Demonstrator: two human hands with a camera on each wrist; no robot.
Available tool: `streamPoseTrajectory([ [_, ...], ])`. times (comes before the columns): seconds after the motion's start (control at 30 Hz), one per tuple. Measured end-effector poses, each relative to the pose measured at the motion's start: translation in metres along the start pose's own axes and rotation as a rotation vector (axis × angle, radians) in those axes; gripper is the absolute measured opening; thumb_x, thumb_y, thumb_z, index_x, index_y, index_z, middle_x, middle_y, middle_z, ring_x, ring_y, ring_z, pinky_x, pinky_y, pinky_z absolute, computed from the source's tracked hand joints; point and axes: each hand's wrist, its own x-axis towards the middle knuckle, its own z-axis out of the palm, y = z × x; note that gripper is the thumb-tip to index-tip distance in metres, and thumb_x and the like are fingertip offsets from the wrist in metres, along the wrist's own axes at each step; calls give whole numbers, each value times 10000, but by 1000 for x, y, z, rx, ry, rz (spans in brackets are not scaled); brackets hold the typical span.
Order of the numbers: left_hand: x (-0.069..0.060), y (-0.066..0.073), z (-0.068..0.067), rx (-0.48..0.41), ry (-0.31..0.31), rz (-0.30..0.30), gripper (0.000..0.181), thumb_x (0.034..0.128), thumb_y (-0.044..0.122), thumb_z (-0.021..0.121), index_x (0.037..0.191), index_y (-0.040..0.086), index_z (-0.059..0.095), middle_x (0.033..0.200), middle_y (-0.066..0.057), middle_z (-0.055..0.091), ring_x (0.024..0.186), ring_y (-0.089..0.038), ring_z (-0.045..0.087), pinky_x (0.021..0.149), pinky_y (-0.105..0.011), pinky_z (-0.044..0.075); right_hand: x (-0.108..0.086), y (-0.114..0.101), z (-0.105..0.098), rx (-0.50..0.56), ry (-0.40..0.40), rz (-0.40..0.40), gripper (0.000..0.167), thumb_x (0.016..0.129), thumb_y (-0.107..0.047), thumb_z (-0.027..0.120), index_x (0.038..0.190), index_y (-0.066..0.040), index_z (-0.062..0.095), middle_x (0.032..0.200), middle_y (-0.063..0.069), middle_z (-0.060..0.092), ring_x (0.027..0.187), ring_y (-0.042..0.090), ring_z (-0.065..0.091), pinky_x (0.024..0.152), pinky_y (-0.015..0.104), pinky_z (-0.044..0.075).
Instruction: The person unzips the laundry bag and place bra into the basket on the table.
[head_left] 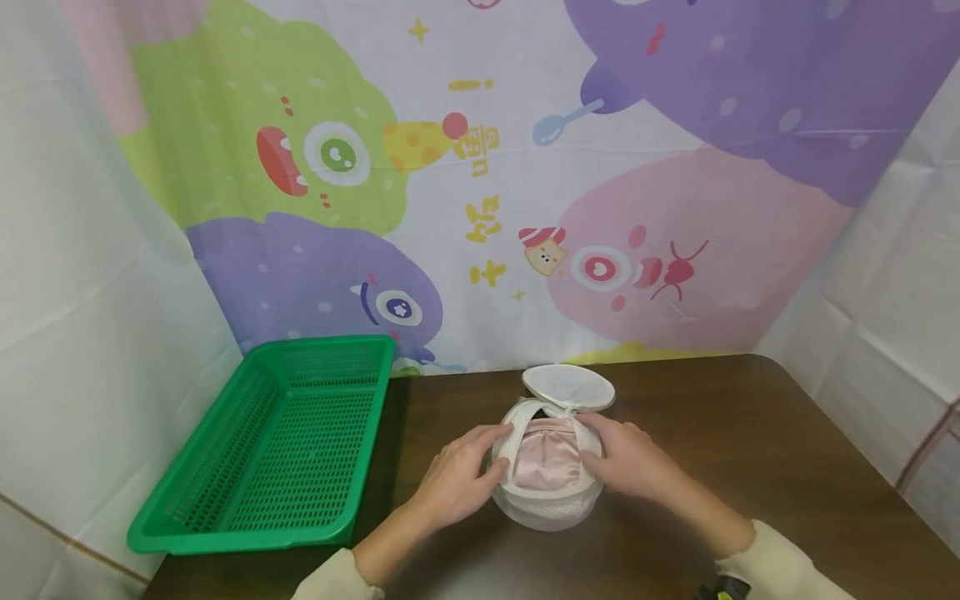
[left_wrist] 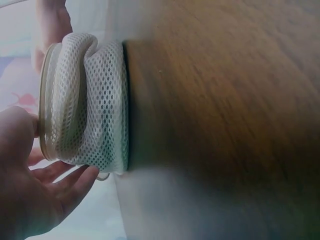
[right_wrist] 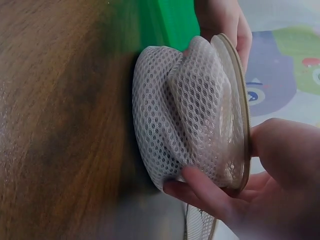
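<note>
A round white mesh bag (head_left: pixel 546 510) stands on the brown table, its round lid (head_left: pixel 570 387) folded back behind it. Pink satiny fabric (head_left: pixel 547 457) lies inside the opening, between two white bands. My left hand (head_left: pixel 459 477) grips the left side of the rim, thumb at the top edge and fingers against the mesh (left_wrist: pixel 102 100). On the other side my right hand (head_left: pixel 630 458) holds the rim in the same way; in the right wrist view its fingers curl against the mesh wall (right_wrist: pixel 195 105). What lies under the pink fabric is hidden.
A green perforated plastic basket (head_left: pixel 300 458) sits at the left of the table (head_left: pixel 697 417). Behind the table hangs a cloth (head_left: pixel 480 317) printed with cartoon creatures, and pale sheets hang at both sides.
</note>
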Motion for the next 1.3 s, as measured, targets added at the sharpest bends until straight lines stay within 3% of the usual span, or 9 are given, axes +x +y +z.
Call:
streamPoseTrajectory([
  [0.3, -6, 3, -1, 9, 18, 0, 445, 1094, 273, 695, 1510, 115, 704, 1458, -129, 764, 1330, -340, 766, 1094, -580, 624, 11, 3, 0, -83, 36, -78, 533, 965, -111, 721, 1490, -23, 683, 1317, 237, 808, 959, 239, 717, 836, 452, 617],
  [0.47, -10, 6, -1, 27, 39, 13, 410, 1094, 279, 701, 1475, 131, 731, 1360, -86, 802, 1219, -288, 800, 1004, -508, 652, 17, 4, 0, -85, 49, -100, 492, 993, -81, 719, 1482, -46, 688, 1354, 233, 800, 1015, 274, 744, 875, 501, 622],
  [0.67, -14, 7, 0, 28, 62, 8, 359, 1080, 264, 702, 1419, 163, 768, 1294, -48, 822, 1170, -241, 805, 962, -450, 651, 22, 5, 1, -97, 73, -113, 449, 1032, -119, 749, 1476, -75, 704, 1395, 187, 803, 1213, 388, 797, 1000, 597, 637],
  [0.87, -15, 6, -1, 16, 96, 27, 247, 1065, 229, 715, 1285, 182, 815, 1184, 7, 843, 1049, -156, 791, 883, -349, 631, 22, 2, 2, -91, 76, -107, 435, 1044, -146, 757, 1472, -78, 711, 1420, 193, 791, 1284, 431, 771, 1060, 636, 618],
  [1.1, -15, 6, -3, 16, 130, 52, 136, 1042, 190, 742, 1138, 208, 837, 1136, 43, 867, 1007, -131, 806, 882, -342, 647, 20, -1, 2, -85, 99, -121, 397, 1034, -146, 762, 1425, -83, 735, 1378, 189, 808, 1268, 433, 778, 1060, 630, 621],
  [1.3, -14, 6, -3, 58, 144, 38, 123, 1043, 227, 751, 1127, 236, 841, 1119, 40, 755, 924, -143, 707, 764, -286, 543, 13, -5, -1, -83, 86, -82, 434, 1025, -178, 750, 1449, -91, 721, 1403, 184, 797, 1296, 438, 763, 1070, 639, 613],
])
